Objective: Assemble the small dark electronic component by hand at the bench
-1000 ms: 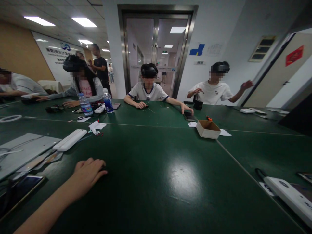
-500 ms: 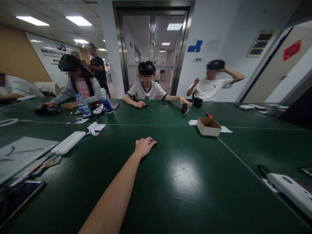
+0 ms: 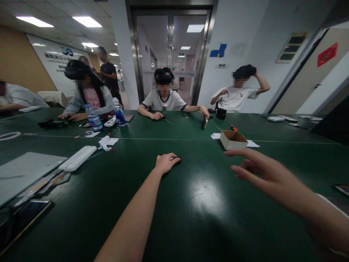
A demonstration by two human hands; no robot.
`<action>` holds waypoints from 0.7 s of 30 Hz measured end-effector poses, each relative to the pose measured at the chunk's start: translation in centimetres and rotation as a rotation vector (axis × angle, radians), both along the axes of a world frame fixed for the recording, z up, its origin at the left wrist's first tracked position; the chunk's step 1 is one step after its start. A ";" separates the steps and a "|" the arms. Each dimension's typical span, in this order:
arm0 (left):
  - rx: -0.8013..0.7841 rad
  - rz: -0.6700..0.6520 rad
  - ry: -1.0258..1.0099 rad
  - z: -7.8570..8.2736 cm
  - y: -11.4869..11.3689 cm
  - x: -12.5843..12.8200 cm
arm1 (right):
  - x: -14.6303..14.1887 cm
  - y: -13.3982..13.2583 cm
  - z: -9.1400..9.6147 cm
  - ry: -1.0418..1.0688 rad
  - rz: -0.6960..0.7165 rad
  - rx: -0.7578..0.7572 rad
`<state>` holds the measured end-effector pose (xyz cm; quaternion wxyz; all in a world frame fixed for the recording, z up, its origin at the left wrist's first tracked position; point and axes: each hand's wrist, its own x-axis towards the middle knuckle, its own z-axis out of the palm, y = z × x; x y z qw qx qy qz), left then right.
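Observation:
My left hand (image 3: 165, 163) rests on the green table with its fingers curled over a small black object (image 3: 177, 159). Only the edges of that object show past my fingers, with a shiny bit near the index finger, so its kind is unclear. On the right, my right hand (image 3: 260, 173) hovers above the table, slightly blurred. Its index finger and thumb are apart, and nothing shows between them. Just beyond those fingertips stands an open cardboard box (image 3: 233, 140) with white sides, nearest to my right hand.
A white power bank-like block (image 3: 77, 159), a grey flat panel (image 3: 29, 167) and a phone (image 3: 24, 222) lie at left. Paper scraps (image 3: 107, 142) and water bottles (image 3: 93, 118) stand farther back. Across the table, a person's hand (image 3: 204, 112) holds a dark object.
My right hand has come into view from the right, reaching over the table toward the box. My left hand has shifted slightly right with the black object. Across the table, the co-worker's held object has turned.

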<state>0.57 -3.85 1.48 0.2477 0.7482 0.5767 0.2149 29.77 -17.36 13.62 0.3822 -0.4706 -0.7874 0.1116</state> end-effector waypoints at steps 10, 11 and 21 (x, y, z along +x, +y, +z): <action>0.125 0.056 -0.453 -2.1 1.5 -1.5 | -14.0 16.1 -12.0 0.565 0.125 -0.806; 0.129 0.043 -0.435 -2.2 1.6 -1.5 | -14.4 16.4 -12.6 0.626 0.158 -0.779; 0.122 0.054 -0.339 -2.0 1.1 -1.0 | -14.5 15.8 -14.2 0.867 0.216 -0.686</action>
